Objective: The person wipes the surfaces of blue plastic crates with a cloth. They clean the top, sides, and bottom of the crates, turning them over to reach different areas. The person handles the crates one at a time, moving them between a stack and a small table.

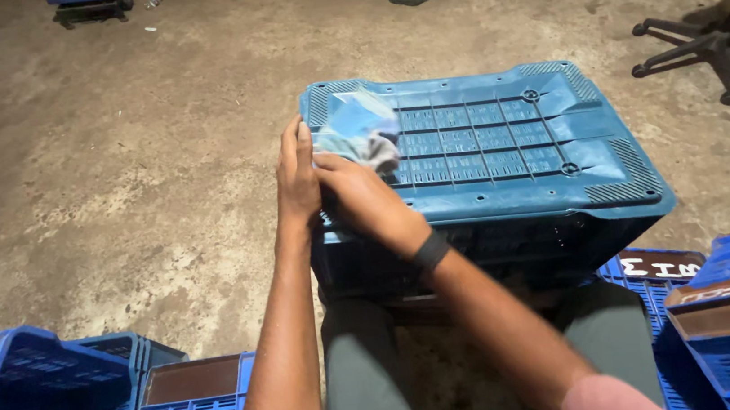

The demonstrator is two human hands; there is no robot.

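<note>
We see a clear plastic bag with cloth inside (360, 131) lying on the near left corner of an upturned dark blue crate (503, 141), at the centre of the frame. Our right hand (364, 198) lies across the bag's lower edge, fingers curled down onto it. Our left hand (297, 178) stands flat and open, fingers together, against the bag's left side. Lighter blue crates (61, 404) fill the lower left and lower right corners. An office chair base (694, 48) shows at the upper right on the concrete floor (108, 169).
</note>
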